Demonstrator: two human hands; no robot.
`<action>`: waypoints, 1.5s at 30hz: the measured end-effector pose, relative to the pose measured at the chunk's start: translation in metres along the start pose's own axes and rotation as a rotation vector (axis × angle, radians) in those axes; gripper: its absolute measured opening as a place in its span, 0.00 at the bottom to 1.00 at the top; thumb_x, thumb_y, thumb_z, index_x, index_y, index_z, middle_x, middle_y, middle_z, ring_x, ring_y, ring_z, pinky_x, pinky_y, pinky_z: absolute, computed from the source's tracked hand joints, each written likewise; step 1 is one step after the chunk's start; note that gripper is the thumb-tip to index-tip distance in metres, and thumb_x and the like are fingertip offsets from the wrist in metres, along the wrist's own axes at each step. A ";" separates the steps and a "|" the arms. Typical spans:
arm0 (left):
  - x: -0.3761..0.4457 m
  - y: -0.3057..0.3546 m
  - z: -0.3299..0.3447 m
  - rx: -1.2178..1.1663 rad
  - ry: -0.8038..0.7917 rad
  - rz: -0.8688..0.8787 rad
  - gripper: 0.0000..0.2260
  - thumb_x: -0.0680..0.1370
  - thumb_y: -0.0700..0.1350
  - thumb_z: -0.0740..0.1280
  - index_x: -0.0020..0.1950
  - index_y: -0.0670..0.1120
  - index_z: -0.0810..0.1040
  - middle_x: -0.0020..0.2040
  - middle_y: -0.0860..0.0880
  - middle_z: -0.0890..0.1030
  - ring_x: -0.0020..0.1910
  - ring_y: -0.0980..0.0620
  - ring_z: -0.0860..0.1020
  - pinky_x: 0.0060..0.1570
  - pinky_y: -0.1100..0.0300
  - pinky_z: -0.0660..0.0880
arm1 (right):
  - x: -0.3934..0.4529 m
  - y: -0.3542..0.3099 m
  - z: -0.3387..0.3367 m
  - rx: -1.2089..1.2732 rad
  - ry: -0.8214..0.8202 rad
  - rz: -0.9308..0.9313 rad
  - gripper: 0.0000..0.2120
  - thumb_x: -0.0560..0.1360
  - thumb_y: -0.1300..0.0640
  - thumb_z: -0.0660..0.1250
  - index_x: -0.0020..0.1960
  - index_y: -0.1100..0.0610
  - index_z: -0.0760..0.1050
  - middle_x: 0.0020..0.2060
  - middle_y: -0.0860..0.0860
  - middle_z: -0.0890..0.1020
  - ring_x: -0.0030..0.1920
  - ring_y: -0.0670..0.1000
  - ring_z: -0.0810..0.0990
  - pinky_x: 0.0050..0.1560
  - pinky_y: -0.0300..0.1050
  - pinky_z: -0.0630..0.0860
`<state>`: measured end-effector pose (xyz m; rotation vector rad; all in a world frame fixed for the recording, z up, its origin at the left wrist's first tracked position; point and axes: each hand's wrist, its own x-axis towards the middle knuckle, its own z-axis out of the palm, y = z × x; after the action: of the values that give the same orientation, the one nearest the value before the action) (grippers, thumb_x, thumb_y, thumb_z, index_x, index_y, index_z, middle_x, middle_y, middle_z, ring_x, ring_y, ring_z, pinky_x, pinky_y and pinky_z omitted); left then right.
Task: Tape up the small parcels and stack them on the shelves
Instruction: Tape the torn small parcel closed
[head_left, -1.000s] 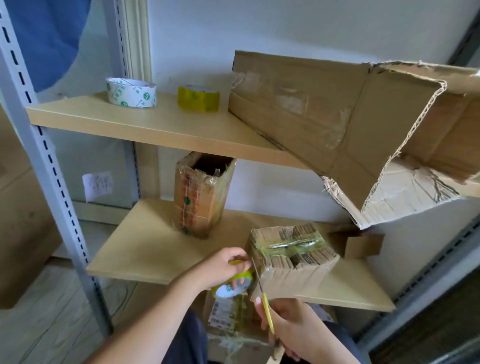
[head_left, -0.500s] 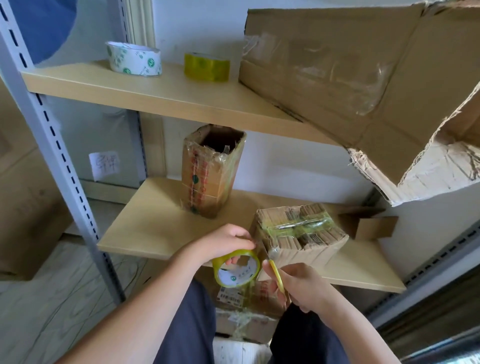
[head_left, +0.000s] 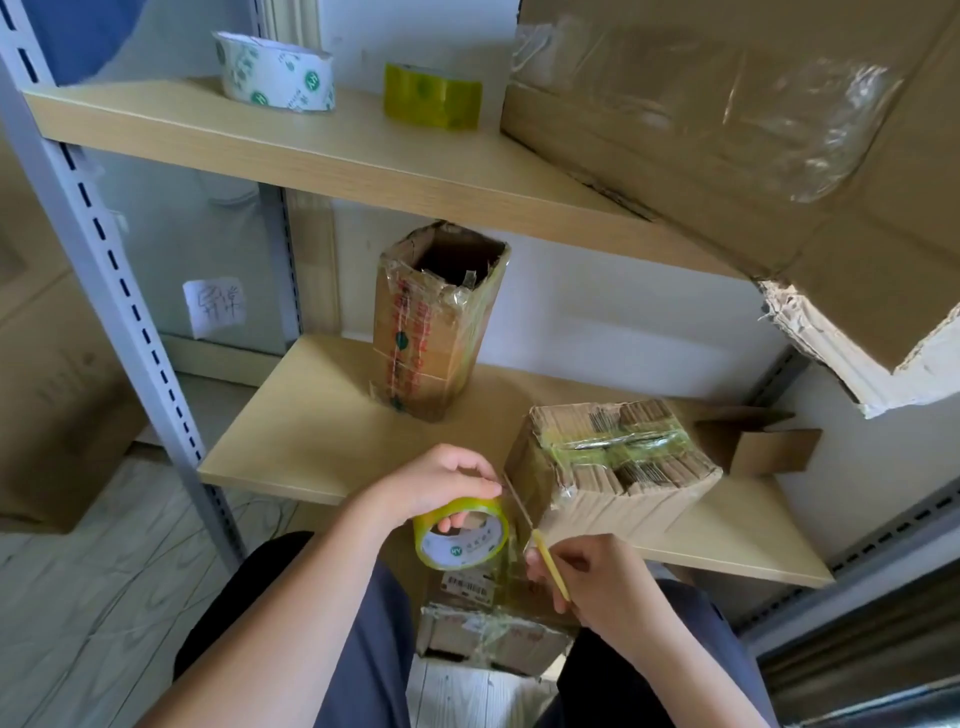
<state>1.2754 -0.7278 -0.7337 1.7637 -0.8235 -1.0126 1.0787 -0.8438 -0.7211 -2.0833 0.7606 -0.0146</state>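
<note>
Cardboard makes up the small parcel (head_left: 613, 467) at about 4 o'clock from the middle of the view, a bundle of corrugated pieces bound with clear greenish tape and lying on the lower shelf (head_left: 322, 441) near its front edge. At 6 o'clock the left hand (head_left: 431, 483) grips a tape roll (head_left: 461, 535) with fingers through its core; the white core carries a green round logo and small print too fine to read. A stretch of tape runs from the roll up to the parcel's near corner. The right hand (head_left: 597, 577), at 5 o'clock, is curled round a thin yellow tool (head_left: 551, 564) whose tip meets the tape just below that corner.

Behind, near 12 o'clock on the lower shelf, an open-topped upright carton (head_left: 439, 322) stands, wrapped in clear tape with red print and green dots running down its face; the characters are not legible. A small folded box (head_left: 763, 441) lies at 3 o'clock beside the parcel. Below the hands, between the person's knees, another taped box (head_left: 488, 629) shows a white barcode label.

On the upper shelf (head_left: 332, 150) at 11 o'clock sit a white roll with green logos (head_left: 275, 70) and a yellow roll (head_left: 431, 96). A large torn carton (head_left: 753, 156) overhangs the shelf at 1 o'clock. A paper note (head_left: 214, 306) with handwritten characters hangs at 9 o'clock.
</note>
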 end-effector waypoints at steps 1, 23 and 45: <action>-0.004 -0.002 -0.007 -0.018 0.025 0.008 0.05 0.79 0.44 0.70 0.52 0.42 0.81 0.24 0.51 0.75 0.24 0.54 0.71 0.24 0.62 0.70 | 0.003 -0.003 0.004 0.014 0.006 -0.013 0.17 0.77 0.44 0.69 0.36 0.55 0.84 0.24 0.49 0.80 0.23 0.44 0.71 0.29 0.37 0.67; -0.050 -0.049 -0.074 -0.071 0.466 -0.052 0.04 0.79 0.43 0.69 0.47 0.46 0.84 0.25 0.46 0.76 0.25 0.49 0.73 0.26 0.59 0.71 | 0.092 -0.060 0.099 -0.441 0.076 -0.020 0.16 0.79 0.46 0.63 0.45 0.59 0.80 0.35 0.52 0.80 0.38 0.52 0.81 0.31 0.36 0.66; -0.042 -0.031 -0.062 -0.141 0.500 -0.030 0.08 0.81 0.42 0.66 0.46 0.48 0.84 0.29 0.42 0.78 0.29 0.45 0.75 0.31 0.57 0.73 | 0.129 -0.114 0.089 -0.777 0.054 -0.216 0.13 0.78 0.66 0.62 0.58 0.55 0.79 0.54 0.51 0.82 0.55 0.54 0.81 0.43 0.42 0.71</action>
<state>1.3150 -0.6571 -0.7354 1.7997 -0.4008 -0.5880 1.2669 -0.7977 -0.7226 -2.9073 0.6207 0.1249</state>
